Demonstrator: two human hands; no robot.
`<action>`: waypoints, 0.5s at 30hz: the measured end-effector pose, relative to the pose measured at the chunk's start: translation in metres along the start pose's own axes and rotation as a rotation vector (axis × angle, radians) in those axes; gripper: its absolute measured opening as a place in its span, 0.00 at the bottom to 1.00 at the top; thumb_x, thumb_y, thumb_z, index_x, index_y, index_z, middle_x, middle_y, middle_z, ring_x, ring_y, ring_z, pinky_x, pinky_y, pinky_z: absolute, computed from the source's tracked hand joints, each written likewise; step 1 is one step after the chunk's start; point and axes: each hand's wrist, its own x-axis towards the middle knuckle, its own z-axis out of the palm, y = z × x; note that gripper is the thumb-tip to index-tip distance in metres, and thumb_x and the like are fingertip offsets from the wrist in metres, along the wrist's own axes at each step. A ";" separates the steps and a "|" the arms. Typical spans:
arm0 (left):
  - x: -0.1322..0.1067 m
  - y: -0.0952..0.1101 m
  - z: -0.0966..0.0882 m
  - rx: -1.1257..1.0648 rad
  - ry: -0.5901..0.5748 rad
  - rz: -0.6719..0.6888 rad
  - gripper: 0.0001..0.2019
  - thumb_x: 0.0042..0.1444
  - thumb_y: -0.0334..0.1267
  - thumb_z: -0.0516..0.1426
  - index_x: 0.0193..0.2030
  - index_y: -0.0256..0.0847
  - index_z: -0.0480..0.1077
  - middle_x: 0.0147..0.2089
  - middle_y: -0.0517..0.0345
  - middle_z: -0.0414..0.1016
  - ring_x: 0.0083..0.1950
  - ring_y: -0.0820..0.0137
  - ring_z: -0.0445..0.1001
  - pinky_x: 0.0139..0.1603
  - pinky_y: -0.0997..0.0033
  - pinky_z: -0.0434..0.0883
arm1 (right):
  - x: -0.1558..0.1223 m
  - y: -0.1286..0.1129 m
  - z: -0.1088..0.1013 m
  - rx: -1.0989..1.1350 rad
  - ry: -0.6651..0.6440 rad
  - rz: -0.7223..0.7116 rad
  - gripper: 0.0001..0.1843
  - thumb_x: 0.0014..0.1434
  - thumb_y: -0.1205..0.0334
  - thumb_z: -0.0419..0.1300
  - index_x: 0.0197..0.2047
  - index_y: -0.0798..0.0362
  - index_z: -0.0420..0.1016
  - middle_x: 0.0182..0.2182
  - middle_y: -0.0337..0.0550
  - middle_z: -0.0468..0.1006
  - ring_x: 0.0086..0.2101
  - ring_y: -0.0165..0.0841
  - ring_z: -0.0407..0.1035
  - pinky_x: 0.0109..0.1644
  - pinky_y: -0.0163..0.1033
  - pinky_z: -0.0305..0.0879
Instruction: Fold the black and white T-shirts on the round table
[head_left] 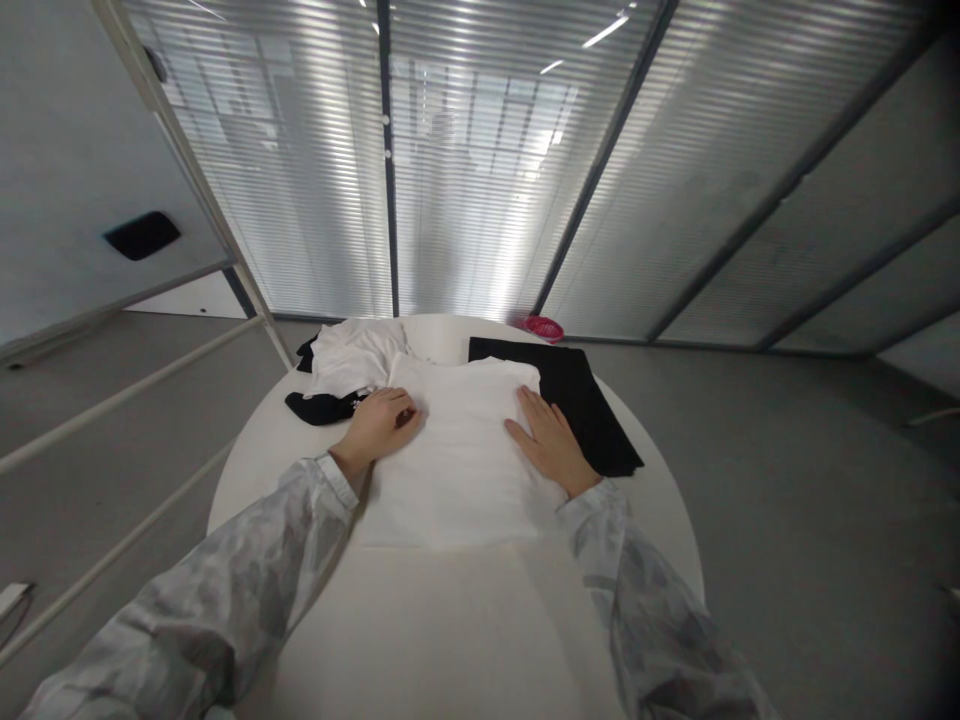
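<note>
A white T-shirt (457,450) lies spread out in front of me, its lower edge towards me. My left hand (381,425) is at its upper left side, fingers curled in and thumb close to them, seemingly pinching the cloth edge; the fingertips are partly hidden. On the upper right side my right hand (551,440) rests flat with fingers stretched out, pressing on the fabric. Beyond my left hand is a crumpled heap of white clothing (356,355), with black clothing (319,408) under it. A folded black garment (592,405) lies to the right, partly beneath the shirt.
The round white table (667,520) carries all the clothes. A pink basket (543,328) shows past its far edge. White metal rails (127,395) stand at the left, and glass panels with blinds (480,180) rise behind the table.
</note>
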 end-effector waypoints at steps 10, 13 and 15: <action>-0.004 -0.002 0.005 0.229 -0.005 -0.113 0.24 0.74 0.55 0.53 0.30 0.44 0.72 0.36 0.51 0.80 0.36 0.62 0.77 0.35 0.64 0.59 | -0.001 -0.002 0.000 0.005 0.013 0.001 0.40 0.79 0.40 0.44 0.85 0.49 0.46 0.82 0.48 0.52 0.79 0.47 0.50 0.82 0.62 0.48; -0.004 -0.001 0.005 0.246 -0.013 -0.129 0.24 0.74 0.55 0.54 0.29 0.44 0.72 0.35 0.52 0.81 0.35 0.62 0.77 0.34 0.64 0.59 | -0.002 -0.002 0.000 0.003 0.015 -0.006 0.40 0.79 0.41 0.43 0.85 0.49 0.46 0.82 0.48 0.52 0.79 0.46 0.50 0.81 0.62 0.49; -0.003 0.000 0.004 0.262 -0.009 -0.140 0.22 0.73 0.54 0.56 0.30 0.44 0.73 0.34 0.53 0.81 0.35 0.62 0.77 0.35 0.64 0.62 | -0.001 -0.001 0.001 -0.005 0.021 -0.009 0.40 0.79 0.41 0.43 0.85 0.49 0.46 0.82 0.49 0.53 0.79 0.47 0.51 0.81 0.63 0.49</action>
